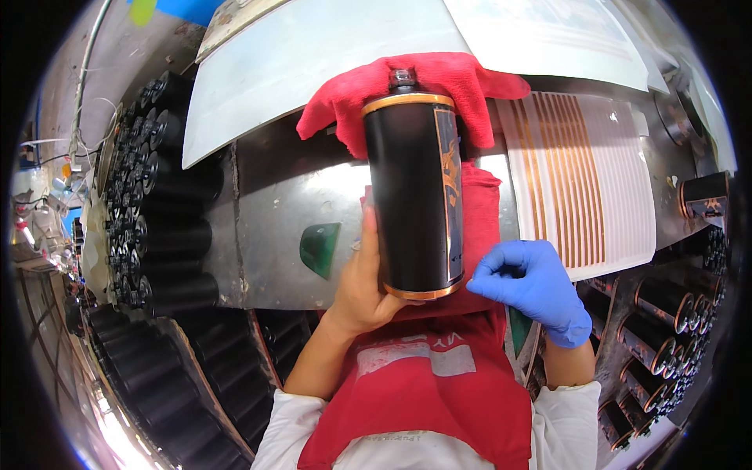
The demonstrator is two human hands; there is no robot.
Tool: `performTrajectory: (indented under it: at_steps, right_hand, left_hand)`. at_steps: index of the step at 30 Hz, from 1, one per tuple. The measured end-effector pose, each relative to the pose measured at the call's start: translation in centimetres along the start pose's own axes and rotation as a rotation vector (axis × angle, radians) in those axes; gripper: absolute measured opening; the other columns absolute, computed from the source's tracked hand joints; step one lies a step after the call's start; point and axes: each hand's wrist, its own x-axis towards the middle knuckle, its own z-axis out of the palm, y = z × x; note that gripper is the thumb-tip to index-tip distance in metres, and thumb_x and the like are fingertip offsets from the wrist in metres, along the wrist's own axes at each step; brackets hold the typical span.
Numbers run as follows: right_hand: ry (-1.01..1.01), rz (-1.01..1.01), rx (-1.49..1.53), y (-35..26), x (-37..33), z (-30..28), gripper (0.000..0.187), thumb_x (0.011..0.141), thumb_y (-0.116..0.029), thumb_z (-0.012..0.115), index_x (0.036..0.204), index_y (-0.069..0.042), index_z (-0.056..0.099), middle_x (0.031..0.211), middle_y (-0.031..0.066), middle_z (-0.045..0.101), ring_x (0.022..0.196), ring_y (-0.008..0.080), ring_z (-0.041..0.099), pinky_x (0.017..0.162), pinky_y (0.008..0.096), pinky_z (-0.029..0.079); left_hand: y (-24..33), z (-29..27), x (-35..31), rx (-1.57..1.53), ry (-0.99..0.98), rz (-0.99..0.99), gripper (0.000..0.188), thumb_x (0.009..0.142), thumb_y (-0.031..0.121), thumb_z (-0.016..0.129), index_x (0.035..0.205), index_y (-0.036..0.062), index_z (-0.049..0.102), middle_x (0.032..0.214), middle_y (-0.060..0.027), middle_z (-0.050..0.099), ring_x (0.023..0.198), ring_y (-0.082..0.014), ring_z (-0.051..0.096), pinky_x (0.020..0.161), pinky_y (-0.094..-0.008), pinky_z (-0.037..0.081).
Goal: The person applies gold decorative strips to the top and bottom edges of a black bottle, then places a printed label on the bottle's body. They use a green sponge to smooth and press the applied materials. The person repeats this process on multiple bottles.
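Observation:
A large black bottle lies in front of me with its clear neck pointing away. Gold bands circle its shoulder and base, and a gold-edged decorated panel runs along its right side. My left hand grips the base end from the left, thumb along the side. Just right of the base, my right hand in a blue glove has thumb and fingertips pinched together; anything between them is too small to make out. Under the neck a bunched red cloth props the bottle. A white backing sheet with gold strips lies to the right.
A green curved piece lies on the metal table. Rows of black bottles fill the left. Decorated bottles are stacked at the lower right, and one stands at the right edge. White sheets cover the far side.

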Motion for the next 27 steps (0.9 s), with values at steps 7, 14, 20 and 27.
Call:
performTrajectory:
  at_steps: [7, 14, 20, 27]
  right_hand:
    - [0.049, 0.042, 0.098, 0.4, -0.2, 0.9, 0.013, 0.078, -0.013, 0.070, 0.080, -0.001, 0.067, 0.066, -0.0003, 0.058, 0.059, 0.0024, 0.050, 0.053, 0.0167, 0.042]
    - [0.133, 0.077, 0.758, 3.4, 1.2, -0.9, 0.022, 0.090, -0.024, 0.052, 0.091, -0.003, 0.061, 0.067, -0.0016, 0.056, 0.051, 0.0041, 0.048, 0.048, 0.0163, 0.039]
    - [0.417, -0.170, 0.580, 1.9, -2.2, -0.8, 0.044, 0.075, -0.002, 0.061, 0.116, 0.000, 0.046, 0.104, 0.0082, 0.055, 0.090, 0.0146, 0.056, 0.082, 0.0270, 0.047]
    - [0.425, -0.351, -0.167, 0.7, -4.5, 6.0, 0.033, 0.081, -0.007, 0.060, 0.112, -0.004, 0.050, 0.093, 0.0110, 0.061, 0.084, 0.0163, 0.062, 0.076, 0.0293, 0.049]
  left_hand:
    - [3.2, 0.7, 1.2, -0.882, 0.108, -0.054, 0.095, 0.077, 0.001, 0.061, 0.144, 0.0006, -0.007, 0.149, -0.0202, 0.013, 0.137, -0.0294, 0.021, 0.109, -0.0391, 0.020]
    - [5.1, 1.7, 1.9, -0.631, 0.156, -0.108, 0.095, 0.073, -0.006, 0.059, 0.144, -0.0005, -0.004, 0.145, -0.0187, 0.021, 0.127, -0.0248, 0.037, 0.103, -0.0344, 0.033]
    - [5.5, 1.9, 1.9, -0.099, 0.180, -0.083, 0.107, 0.069, 0.001, 0.073, 0.143, 0.0013, -0.004, 0.135, -0.0199, 0.034, 0.120, -0.0271, 0.045, 0.096, -0.0358, 0.041]
    - [4.6, 1.1, 1.8, 0.040, 0.119, -0.026, 0.124, 0.059, 0.012, 0.085, 0.143, -0.0007, -0.005, 0.133, -0.0225, 0.038, 0.119, -0.0298, 0.047, 0.098, -0.0371, 0.039]
